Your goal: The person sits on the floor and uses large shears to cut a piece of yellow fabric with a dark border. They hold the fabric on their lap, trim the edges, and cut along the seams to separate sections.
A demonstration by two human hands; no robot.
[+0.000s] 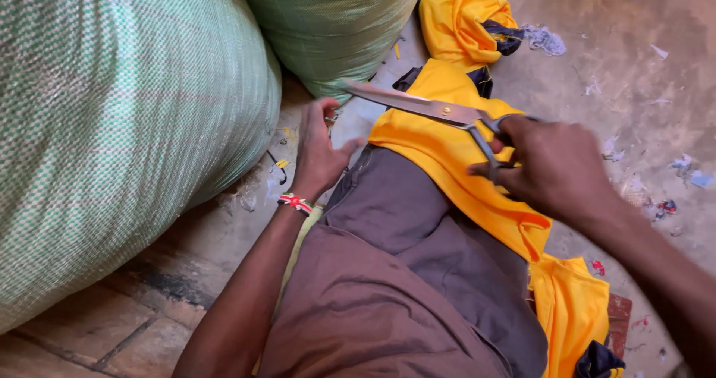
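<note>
My right hand (556, 165) grips the handles of large metal scissors (421, 106), whose closed blades point left over a yellow cloth (447, 154). The cloth has dark trim and drapes across my knee, which is covered by brown trousers (403, 273). My left hand (319, 150) is beside the knee near the cloth's left edge, fingers partly spread; a beaded wristband (296, 202) circles its wrist. Whether that hand pinches the cloth I cannot tell.
Two big green-and-white woven sacks (112, 124) (335, 20) stand at the left and top. The concrete floor (641, 72) at right is littered with small fabric scraps. Brick paving (112, 326) shows at the lower left.
</note>
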